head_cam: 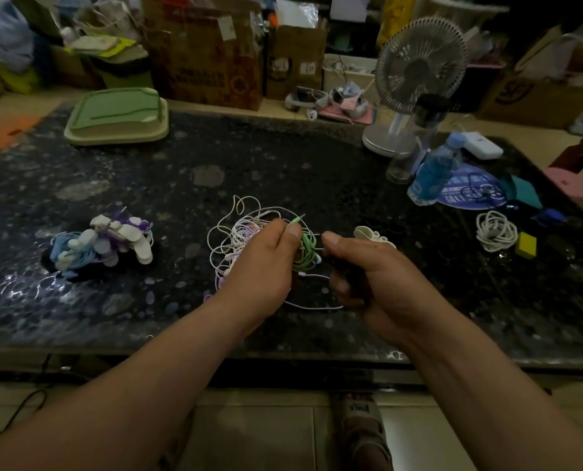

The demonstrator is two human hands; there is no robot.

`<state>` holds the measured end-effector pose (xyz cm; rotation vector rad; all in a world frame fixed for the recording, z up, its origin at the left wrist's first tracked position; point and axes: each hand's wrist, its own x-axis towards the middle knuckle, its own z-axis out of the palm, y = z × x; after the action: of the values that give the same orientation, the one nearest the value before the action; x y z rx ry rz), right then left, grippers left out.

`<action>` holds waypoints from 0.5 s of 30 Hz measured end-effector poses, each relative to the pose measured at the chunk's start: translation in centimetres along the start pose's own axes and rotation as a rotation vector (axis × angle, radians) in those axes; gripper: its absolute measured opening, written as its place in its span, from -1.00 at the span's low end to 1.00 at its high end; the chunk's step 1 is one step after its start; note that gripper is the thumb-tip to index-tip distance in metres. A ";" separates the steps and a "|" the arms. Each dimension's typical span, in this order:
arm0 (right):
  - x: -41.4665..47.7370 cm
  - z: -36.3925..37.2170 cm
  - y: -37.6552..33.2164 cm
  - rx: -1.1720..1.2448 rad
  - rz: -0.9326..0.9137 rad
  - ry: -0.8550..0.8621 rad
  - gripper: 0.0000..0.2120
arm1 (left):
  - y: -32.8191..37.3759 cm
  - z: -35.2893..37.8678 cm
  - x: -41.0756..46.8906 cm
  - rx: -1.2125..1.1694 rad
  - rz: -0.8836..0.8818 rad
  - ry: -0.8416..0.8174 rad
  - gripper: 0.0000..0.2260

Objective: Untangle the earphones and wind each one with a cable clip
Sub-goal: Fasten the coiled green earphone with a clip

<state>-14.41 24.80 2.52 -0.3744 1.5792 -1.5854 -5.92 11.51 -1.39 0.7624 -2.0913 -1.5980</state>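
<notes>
A tangle of white, lilac and green earphone cables (239, 239) lies in the middle of the dark stone table (283, 158). My left hand (266, 263) rests on the tangle and pinches the green cable (305, 248) near its jack plug, which sticks up past my fingertips. My right hand (364, 266) is just right of the tangle with its fingers curled around something dark; what it is stays unclear. A pile of white, blue and purple cable clips (106, 243) lies to the left. Some white clips (371, 234) lie behind my right hand.
A coiled white cable (495, 231) and a yellow block (526, 245) sit at the right. A blue bottle (436, 171), a clear cup, a white fan (415, 79) and a green tray (120, 113) stand farther back. Boxes crowd the far edge.
</notes>
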 end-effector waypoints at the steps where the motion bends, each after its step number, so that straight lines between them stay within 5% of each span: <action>1: 0.1 0.0 0.0 0.025 0.025 0.016 -0.69 | 0.0 0.0 -0.1 0.014 0.008 0.002 -0.67; 15: 1.4 1.7 1.0 0.263 0.211 0.216 -0.84 | -0.5 1.1 -0.9 0.091 0.282 0.061 -0.75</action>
<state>-13.67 22.75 1.36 0.1063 1.4871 -1.6821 -5.77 12.79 -2.15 0.5104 -2.1299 -1.3213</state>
